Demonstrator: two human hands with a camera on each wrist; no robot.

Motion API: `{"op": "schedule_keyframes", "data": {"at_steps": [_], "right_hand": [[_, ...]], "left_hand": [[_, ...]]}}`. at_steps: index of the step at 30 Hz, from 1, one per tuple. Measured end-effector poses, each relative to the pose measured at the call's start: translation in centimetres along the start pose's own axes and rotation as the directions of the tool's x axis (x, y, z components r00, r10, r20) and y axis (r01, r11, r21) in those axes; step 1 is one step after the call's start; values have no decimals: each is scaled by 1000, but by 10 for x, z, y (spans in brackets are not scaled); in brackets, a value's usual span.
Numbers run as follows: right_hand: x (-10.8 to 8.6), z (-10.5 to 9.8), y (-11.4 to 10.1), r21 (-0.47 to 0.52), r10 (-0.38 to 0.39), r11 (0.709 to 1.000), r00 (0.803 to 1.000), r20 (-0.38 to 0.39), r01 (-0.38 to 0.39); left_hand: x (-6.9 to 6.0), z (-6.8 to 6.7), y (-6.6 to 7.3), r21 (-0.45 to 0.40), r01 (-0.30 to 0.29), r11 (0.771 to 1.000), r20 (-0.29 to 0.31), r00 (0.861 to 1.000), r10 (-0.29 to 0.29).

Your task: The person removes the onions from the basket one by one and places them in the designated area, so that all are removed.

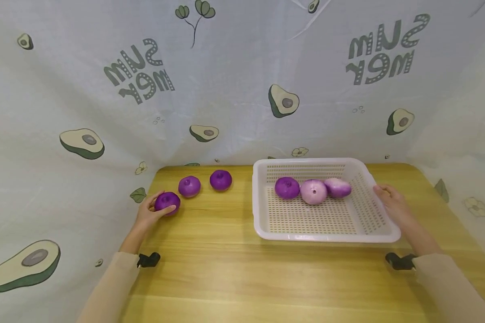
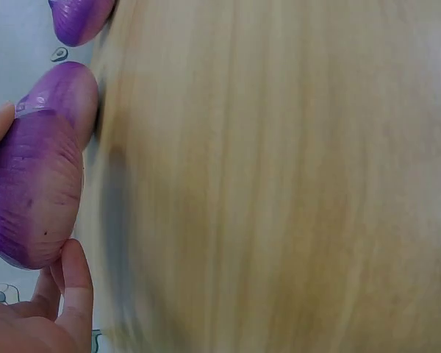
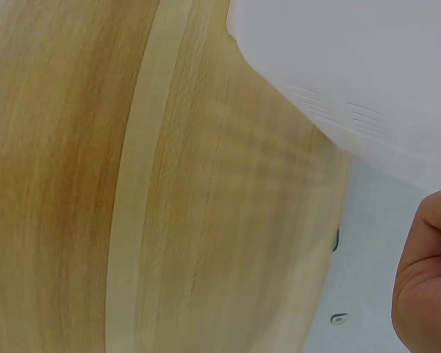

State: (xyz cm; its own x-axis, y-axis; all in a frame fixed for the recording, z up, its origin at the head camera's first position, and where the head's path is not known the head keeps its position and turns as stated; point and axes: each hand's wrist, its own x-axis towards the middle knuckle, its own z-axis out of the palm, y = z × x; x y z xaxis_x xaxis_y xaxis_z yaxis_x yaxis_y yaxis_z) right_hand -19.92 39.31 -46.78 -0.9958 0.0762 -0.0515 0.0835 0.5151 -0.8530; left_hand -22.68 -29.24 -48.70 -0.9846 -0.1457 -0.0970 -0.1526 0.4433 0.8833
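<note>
My left hand [image 1: 147, 216] grips a dark purple onion [image 1: 167, 202] at the table's left side, thumb on one side and fingers on the other. In the left wrist view the same onion [image 2: 37, 191] shows purple skin fading to pale. Just beyond it sit two more purple onions, a lighter one [image 1: 190, 186] and a darker one [image 1: 221, 180]. My right hand [image 1: 393, 205] holds the right rim of a white plastic basket [image 1: 327, 237]. Inside the basket lie a purple onion [image 1: 287, 188], a pale pink onion [image 1: 313, 192] and a two-toned onion [image 1: 338, 188].
The wooden table [image 1: 226, 278] runs under everything. A white cloth [image 1: 234, 58] printed with avocados hangs behind and at both sides of it. Black wrist mounts [image 1: 148, 259] sit on both sleeves.
</note>
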Motion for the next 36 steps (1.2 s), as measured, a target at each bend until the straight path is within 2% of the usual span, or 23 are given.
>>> {"op": "schedule_keyframes", "data": {"at_steps": [5, 10, 13, 19, 23, 27, 31, 36], "right_hand": [[0, 0, 1, -14, 13, 1000, 1000, -15, -14], [1, -1, 1, -6, 20, 1000, 1000, -8, -20], [1, -1, 1, 0, 23, 1000, 1000, -5, -23], [0, -1, 0, -31, 13, 999, 1000, -5, -13], [-1, -1, -1, -27, 5, 1000, 1000, -7, -5], [-1, -1, -1, -20, 3, 1000, 1000, 1, -3], [-1, -2, -1, -27, 0, 1000, 1000, 1, 0], [0, -1, -3, -38, -9, 999, 1000, 0, 9]], "left_hand": [[1, 1, -7, 7, -9, 1000, -4, 1000, 9], [1, 2, -12, 23, 30, 999, 4, 1000, -30], [1, 2, -14, 39, 44, 998, 12, 999, -44], [1, -3, -13, 74, 32, 997, 36, 999, -35], [-2, -9, -4, 96, -4, 995, 56, 998, -1], [-4, -14, 11, 102, -49, 994, 63, 997, 43], [-5, -16, 28, 85, -87, 993, 68, 994, 81], [-9, -13, 48, 23, -111, 994, 107, 988, 108]]}}
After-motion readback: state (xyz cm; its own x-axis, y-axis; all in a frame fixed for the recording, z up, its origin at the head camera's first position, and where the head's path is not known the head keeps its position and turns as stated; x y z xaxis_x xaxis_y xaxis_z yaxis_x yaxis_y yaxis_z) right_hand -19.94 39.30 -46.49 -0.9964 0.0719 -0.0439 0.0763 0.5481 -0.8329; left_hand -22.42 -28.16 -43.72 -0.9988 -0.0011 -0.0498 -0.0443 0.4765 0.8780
